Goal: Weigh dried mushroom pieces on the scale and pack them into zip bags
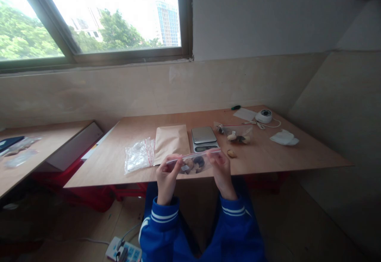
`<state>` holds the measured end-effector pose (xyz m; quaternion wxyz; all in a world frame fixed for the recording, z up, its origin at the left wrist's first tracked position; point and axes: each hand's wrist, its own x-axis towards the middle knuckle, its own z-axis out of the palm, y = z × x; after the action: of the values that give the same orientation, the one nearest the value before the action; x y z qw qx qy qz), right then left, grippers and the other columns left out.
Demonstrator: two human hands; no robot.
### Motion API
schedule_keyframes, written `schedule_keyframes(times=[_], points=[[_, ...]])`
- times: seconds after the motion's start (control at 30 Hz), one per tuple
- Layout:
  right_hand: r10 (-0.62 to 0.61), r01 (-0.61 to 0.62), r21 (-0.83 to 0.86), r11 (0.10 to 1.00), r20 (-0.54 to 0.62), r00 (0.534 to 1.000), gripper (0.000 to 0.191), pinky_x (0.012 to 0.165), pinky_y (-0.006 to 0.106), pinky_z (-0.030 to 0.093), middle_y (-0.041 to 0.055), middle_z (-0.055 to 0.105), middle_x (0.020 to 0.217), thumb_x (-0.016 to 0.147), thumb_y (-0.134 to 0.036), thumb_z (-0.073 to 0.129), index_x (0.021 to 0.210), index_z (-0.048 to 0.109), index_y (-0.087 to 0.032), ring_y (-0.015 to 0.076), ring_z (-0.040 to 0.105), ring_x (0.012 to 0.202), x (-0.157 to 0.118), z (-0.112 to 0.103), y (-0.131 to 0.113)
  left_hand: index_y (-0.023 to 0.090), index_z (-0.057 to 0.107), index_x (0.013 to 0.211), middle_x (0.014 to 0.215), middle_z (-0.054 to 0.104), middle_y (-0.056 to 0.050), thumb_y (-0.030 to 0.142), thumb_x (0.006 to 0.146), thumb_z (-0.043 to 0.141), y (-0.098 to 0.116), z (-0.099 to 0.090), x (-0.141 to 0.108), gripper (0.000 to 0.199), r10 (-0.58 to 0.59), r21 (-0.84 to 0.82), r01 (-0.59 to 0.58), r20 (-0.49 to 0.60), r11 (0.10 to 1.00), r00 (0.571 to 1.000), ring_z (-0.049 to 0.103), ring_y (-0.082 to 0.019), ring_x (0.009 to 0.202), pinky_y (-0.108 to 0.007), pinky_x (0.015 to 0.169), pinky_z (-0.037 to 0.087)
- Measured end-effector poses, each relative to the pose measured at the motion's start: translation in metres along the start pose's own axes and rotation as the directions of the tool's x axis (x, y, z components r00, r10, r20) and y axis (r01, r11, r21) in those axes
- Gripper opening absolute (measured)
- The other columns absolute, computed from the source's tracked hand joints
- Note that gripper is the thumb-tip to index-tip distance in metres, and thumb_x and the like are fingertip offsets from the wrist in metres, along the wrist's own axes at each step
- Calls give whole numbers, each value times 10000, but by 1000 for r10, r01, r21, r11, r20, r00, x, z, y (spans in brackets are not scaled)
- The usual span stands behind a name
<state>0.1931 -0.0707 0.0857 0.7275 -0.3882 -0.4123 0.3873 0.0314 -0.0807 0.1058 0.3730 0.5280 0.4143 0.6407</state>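
Observation:
A clear zip bag [193, 165] with a red strip along its top hangs between my hands near the table's front edge; brown and dark pieces and a small white label show inside. My left hand [168, 176] pinches its top left corner. At the other top corner, my right hand [220, 173] is closed on the plastic. Just beyond the bag stands a digital scale [204, 136] with a bare metal plate. Left of the scale lies a brown paper bag [171, 141]. One tan piece [231, 153] rests on the table right of my right hand.
Clear plastic bags [137, 157] lie at the left of the table [282, 161]. Another filled zip bag [236, 134] is right of the scale. Farther right are a white dome camera [264, 116], a white crumpled item [284, 137] and a green-handled tool [235, 108].

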Motion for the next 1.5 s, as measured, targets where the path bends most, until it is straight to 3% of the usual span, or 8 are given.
schedule_keyframes(times=[0.23, 0.4, 0.67, 0.87, 1.07, 1.2, 1.37, 1.5], points=[[-23, 20, 16, 1000, 249, 968, 139, 820, 319, 515, 28, 705, 879, 850, -334, 590, 933, 630, -229, 180, 664, 857, -2, 0, -14, 179, 648, 839, 900, 650, -30, 289, 822, 634, -2, 1, -2, 112, -16, -170, 29, 79, 985, 997, 634, -179, 900, -268, 787, 510], [-63, 64, 6, 998, 306, 950, 139, 803, 327, 515, 33, 696, 868, 872, -331, 558, 887, 646, -225, 188, 659, 848, -1, -2, -19, 188, 641, 911, 956, 628, -48, 256, 823, 630, -4, -2, -2, 112, 18, -208, 19, 175, 978, 984, 608, -210, 998, -325, 883, 477], [-60, 47, 42, 998, 393, 917, 187, 848, 346, 500, 36, 681, 909, 862, -399, 571, 921, 643, -238, 201, 637, 910, -2, -7, -18, 178, 653, 786, 906, 613, -44, 228, 817, 633, -5, -5, 0, 62, 57, -194, -24, 164, 981, 985, 617, -215, 966, -328, 854, 484], [-22, 53, -93, 994, 310, 950, 139, 802, 344, 511, 17, 672, 821, 836, -356, 615, 778, 654, -236, 191, 630, 835, -2, -3, -23, 173, 661, 752, 850, 628, -40, 260, 796, 660, -2, -4, 0, 97, 70, -143, -57, 90, 988, 993, 632, -201, 884, -312, 800, 506], [-47, 88, -192, 977, 209, 977, 155, 715, 317, 507, 7, 656, 732, 792, -366, 657, 752, 650, -217, 192, 615, 745, 0, -3, -17, 160, 671, 757, 792, 654, -36, 337, 778, 677, 1, -4, 0, 179, 29, 15, -29, 34, 999, 999, 628, -158, 720, -244, 626, 520], [-50, 93, -246, 965, 177, 983, 139, 684, 306, 495, -3, 644, 708, 786, -350, 664, 741, 654, -218, 187, 608, 713, 0, -5, -17, 162, 683, 799, 790, 670, -30, 340, 773, 685, 2, -3, -1, 180, 24, 70, -24, 8, 997, 1000, 635, -145, 687, -233, 609, 522], [-74, 102, -242, 965, 121, 990, 138, 665, 298, 486, -13, 632, 698, 790, -340, 657, 728, 647, -217, 173, 598, 695, -1, -4, -18, 169, 685, 791, 763, 672, -16, 318, 776, 686, 5, 2, -3, 150, 57, 107, -56, -7, 993, 998, 634, -136, 687, -224, 624, 518], [-67, 88, -131, 988, 153, 986, 128, 719, 294, 494, -7, 635, 745, 803, -340, 651, 763, 647, -218, 162, 604, 745, -3, -4, -13, 162, 686, 793, 768, 674, -25, 337, 772, 685, 5, 6, -4, 177, 64, 93, -59, -53, 994, 997, 640, -148, 697, -238, 624, 523]])
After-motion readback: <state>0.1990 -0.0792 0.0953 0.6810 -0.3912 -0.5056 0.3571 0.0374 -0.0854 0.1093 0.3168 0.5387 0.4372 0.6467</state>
